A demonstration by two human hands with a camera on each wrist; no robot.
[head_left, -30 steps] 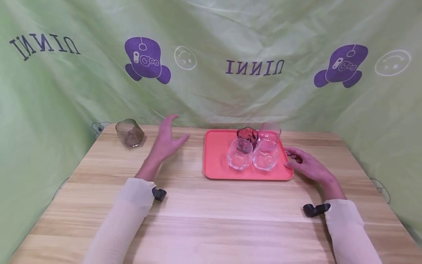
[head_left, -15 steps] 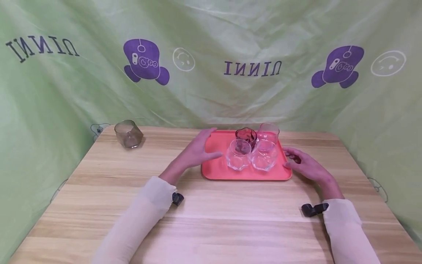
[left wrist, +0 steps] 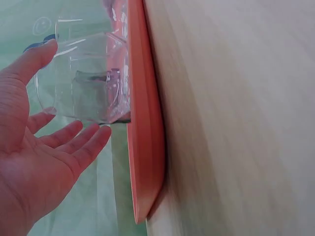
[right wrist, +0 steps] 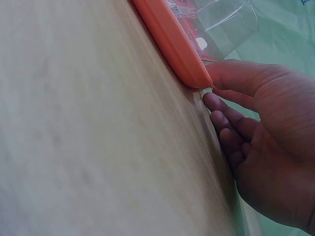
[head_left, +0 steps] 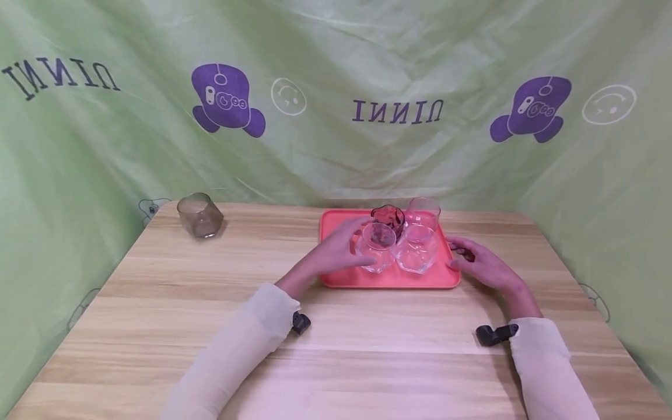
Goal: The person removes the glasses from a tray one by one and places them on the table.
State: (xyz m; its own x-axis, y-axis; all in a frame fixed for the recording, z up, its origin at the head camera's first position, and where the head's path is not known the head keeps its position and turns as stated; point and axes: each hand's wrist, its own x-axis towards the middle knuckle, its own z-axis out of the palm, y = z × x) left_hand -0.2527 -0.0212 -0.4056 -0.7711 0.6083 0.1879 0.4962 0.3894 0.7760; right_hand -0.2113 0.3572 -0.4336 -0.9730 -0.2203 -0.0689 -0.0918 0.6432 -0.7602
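On the pink-red tray [head_left: 336, 281] in the head view stand two clear glasses at the front, a dark red glass [head_left: 388, 216] behind the left one and another clear glass [head_left: 424, 213] at the back right. My left hand [head_left: 336, 249] is spread around the front left clear glass [head_left: 377, 256]. In the left wrist view, its thumb and fingers lie on either side of the glass, not closed tightly. My right hand [head_left: 482, 265] holds the tray's right edge, thumb and forefinger at the rim. Its other fingers curl below, as the right wrist view shows. The front right clear glass [head_left: 416, 259] stands beside the left one.
A smoky brown glass [head_left: 200, 216] stands alone at the table's back left. Behind the wooden table [head_left: 367, 361] hangs a green printed curtain [head_left: 315, 151], with more of it at both sides.
My left hand has moved right, from the bare wood left of the tray to the front left glass. The right hand stays at the tray's edge. The whole head view has shifted slightly.
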